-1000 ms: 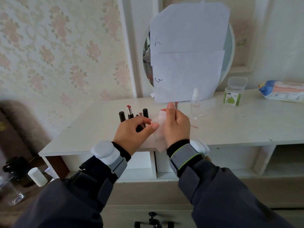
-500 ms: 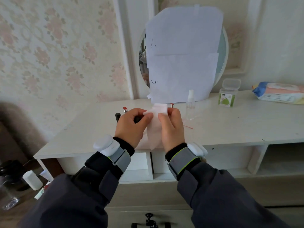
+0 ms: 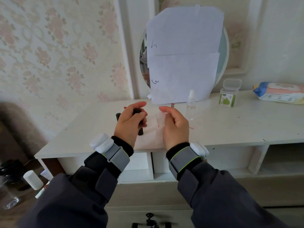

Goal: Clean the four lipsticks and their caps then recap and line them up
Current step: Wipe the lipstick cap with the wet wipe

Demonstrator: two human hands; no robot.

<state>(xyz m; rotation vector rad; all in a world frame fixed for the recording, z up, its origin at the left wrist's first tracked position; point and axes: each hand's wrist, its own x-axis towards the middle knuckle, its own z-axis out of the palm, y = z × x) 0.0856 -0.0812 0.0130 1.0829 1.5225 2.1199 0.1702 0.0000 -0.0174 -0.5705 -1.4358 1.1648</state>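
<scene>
Fingers of the left hand (image 3: 130, 124) curl round a black cylindrical lipstick tube (image 3: 139, 122); the right hand (image 3: 175, 125) pinches a thin white wipe (image 3: 160, 120) above the white dresser top (image 3: 230, 127).

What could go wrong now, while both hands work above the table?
The left hand holds a black lipstick tube above the table's front edge; if the grip slips, it may fall to the floor. The right hand pinches a thin wipe, which could brush the clear spray bottle close beside it.
</scene>
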